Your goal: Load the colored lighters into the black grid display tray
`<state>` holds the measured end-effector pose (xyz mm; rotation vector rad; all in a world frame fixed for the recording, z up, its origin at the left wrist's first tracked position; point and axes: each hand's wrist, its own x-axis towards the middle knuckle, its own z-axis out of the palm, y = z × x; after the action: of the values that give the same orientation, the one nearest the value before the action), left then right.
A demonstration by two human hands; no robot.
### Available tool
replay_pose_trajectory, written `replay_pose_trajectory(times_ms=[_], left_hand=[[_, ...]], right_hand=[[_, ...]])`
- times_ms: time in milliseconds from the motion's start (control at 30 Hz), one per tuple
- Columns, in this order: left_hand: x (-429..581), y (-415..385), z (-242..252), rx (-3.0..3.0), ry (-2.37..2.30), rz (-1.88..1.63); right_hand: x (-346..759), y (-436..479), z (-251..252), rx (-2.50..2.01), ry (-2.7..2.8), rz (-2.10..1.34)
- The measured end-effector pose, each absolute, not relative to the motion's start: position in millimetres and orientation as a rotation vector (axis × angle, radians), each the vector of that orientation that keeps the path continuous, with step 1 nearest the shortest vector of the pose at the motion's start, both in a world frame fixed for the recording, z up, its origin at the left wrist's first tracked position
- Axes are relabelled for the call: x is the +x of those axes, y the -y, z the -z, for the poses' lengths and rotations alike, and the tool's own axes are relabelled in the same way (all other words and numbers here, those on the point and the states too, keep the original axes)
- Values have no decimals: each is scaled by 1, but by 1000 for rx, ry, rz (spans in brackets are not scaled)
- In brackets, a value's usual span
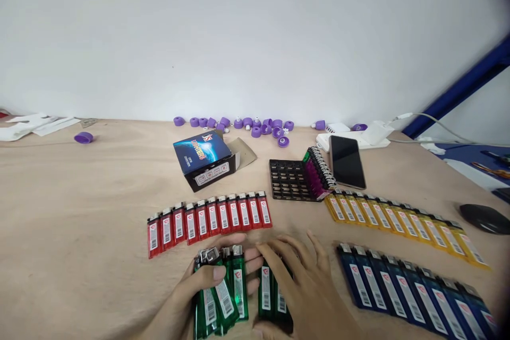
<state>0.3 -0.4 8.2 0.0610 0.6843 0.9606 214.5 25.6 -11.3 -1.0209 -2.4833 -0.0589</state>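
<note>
Several green lighters (223, 297) lie bunched in my left hand (189, 287), the thumb pressed over them and the fingers behind. Just to the right, my right hand (308, 287) reaches over more green lighters (265, 289), its fingers curved over their tops and its thumb at their lower ends. Part of that group is hidden under the palm. Beyond my hands runs a row of red lighters (212, 218), metal tops facing away. Blue lighters (404, 289) lie side by side to the right of my right hand, with a row of yellow lighters (390, 218) behind them.
A printed lighter box (207, 156) lies with its flap open. Near it, a black grid tray (289, 178) holds purple lighters (315, 178) along one side. A phone (347, 162), power strip (374, 138), mouse (484, 218) and several purple caps (256, 131) are around.
</note>
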Motion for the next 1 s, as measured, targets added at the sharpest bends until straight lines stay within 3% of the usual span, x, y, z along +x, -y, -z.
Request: replay_pose_trajectory(times_ms=[567,1000], left_hand=[[0,5,-4,254,-542,-951],[-21,-23,-14,177,-614,-1156]], right_hand=[[199,-30,-3,-739,2384,66],[209,-41,6,-841,2531,-226]])
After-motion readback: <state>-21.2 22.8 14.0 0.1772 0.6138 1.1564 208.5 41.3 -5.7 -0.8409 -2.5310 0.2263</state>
